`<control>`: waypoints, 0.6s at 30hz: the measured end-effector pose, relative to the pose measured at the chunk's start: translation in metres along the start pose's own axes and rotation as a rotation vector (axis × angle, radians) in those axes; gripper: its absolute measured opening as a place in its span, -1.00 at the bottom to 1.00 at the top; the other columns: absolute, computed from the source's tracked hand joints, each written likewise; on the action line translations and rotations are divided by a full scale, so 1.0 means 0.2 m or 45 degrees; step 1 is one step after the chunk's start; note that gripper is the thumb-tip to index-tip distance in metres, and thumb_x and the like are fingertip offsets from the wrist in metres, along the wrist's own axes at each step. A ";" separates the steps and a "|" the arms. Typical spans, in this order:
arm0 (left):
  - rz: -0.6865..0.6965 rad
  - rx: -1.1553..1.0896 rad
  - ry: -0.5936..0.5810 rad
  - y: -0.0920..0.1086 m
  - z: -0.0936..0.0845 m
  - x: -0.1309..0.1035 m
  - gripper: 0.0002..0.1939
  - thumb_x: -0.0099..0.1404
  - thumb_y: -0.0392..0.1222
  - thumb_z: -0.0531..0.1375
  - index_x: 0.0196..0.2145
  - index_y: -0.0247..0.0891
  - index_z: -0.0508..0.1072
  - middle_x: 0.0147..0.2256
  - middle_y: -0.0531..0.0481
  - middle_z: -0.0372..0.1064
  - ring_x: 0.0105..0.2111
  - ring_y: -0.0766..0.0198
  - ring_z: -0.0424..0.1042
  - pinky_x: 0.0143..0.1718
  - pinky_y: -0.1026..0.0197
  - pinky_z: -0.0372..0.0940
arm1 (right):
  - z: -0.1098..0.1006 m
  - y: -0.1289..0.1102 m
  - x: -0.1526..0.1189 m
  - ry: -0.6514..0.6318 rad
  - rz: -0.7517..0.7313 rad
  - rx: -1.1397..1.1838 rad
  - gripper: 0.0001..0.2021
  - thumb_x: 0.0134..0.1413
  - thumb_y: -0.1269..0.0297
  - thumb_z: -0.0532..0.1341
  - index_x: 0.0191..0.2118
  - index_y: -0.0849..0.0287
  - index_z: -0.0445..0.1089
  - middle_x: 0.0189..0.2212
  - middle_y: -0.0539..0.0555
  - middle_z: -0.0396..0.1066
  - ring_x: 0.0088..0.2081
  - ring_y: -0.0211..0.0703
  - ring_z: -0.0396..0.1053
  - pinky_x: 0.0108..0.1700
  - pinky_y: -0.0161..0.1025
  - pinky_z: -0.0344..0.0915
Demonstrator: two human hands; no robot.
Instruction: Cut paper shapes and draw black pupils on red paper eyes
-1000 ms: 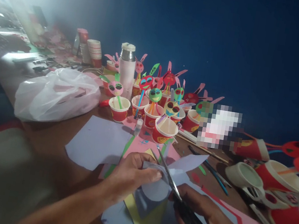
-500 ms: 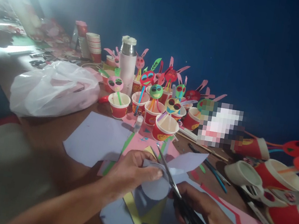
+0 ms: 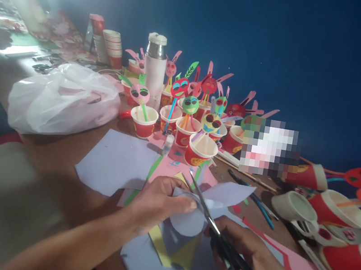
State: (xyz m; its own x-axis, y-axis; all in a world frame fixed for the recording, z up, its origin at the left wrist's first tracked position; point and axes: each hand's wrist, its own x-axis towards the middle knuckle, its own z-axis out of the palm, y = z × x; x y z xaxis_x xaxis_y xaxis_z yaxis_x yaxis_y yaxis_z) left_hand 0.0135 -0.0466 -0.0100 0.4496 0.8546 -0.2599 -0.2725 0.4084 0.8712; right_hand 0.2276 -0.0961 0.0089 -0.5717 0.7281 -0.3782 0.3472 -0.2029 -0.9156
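Between thumb and fingers, my left hand [image 3: 166, 201] pinches a piece of lavender paper [image 3: 187, 224] whose lower edge is rounded. My right hand [image 3: 246, 259] grips black-handled scissors [image 3: 211, 222], their blades slightly apart and pointing up and away across the paper. A strip of the same paper [image 3: 231, 194] sticks out to the right past the blades. Beneath the hands lie a cut piece of yellow paper [image 3: 162, 248] and more lavender sheets [image 3: 142, 266]. Part of the paper is hidden behind my left thumb.
Paper cups [image 3: 201, 152] with paper-faced figures stand behind the hands, beside a white flask [image 3: 154, 71]. A white plastic bag [image 3: 64, 100] sits at left, a lavender sheet [image 3: 117, 161] before it. At right are a mug [image 3: 293, 210], tipped cups and pens [image 3: 262, 212].
The view has shifted slightly. Both hands, the paper and the scissors keep nearly the same position; the blades look much as they did.
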 end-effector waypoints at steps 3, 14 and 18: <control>-0.018 -0.007 0.002 0.00 -0.01 0.00 -0.78 -0.04 -0.13 0.34 -0.54 -0.32 0.43 -0.67 0.13 0.23 -0.71 0.49 0.10 -0.69 0.37 -0.05 | 0.00 0.02 0.00 0.017 0.018 0.018 -0.49 -0.07 -0.21 0.18 -0.17 0.13 0.24 -0.41 -0.01 0.23 -0.42 -0.24 0.18 -0.38 -0.33 0.17; 0.004 0.067 -0.021 0.00 -0.02 0.01 -0.87 0.01 -0.18 0.31 -0.51 -0.30 0.49 -0.67 0.14 0.25 -0.72 0.50 0.11 -0.66 0.37 -0.03 | 0.00 -0.08 0.01 0.043 0.147 0.063 -0.56 -0.15 -0.01 0.33 -0.21 0.15 0.28 -0.46 -0.05 0.24 -0.46 -0.29 0.15 -0.43 -0.36 0.13; -0.007 0.059 -0.013 0.00 -0.02 0.01 -0.86 0.00 -0.19 0.31 -0.49 -0.32 0.49 -0.67 0.13 0.24 -0.73 0.51 0.09 -0.68 0.37 -0.06 | 0.00 -0.09 0.01 0.061 0.167 0.071 -0.54 -0.18 -0.01 0.36 -0.20 0.14 0.29 -0.48 -0.06 0.22 -0.48 -0.30 0.14 -0.44 -0.37 0.12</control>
State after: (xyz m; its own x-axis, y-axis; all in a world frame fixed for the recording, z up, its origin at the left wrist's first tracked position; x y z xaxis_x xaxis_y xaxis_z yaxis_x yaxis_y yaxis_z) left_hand 0.0103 -0.0441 -0.0119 0.4600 0.8489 -0.2605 -0.2301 0.3973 0.8884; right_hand 0.2199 -0.0915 0.0241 -0.4878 0.7231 -0.4891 0.3740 -0.3331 -0.8655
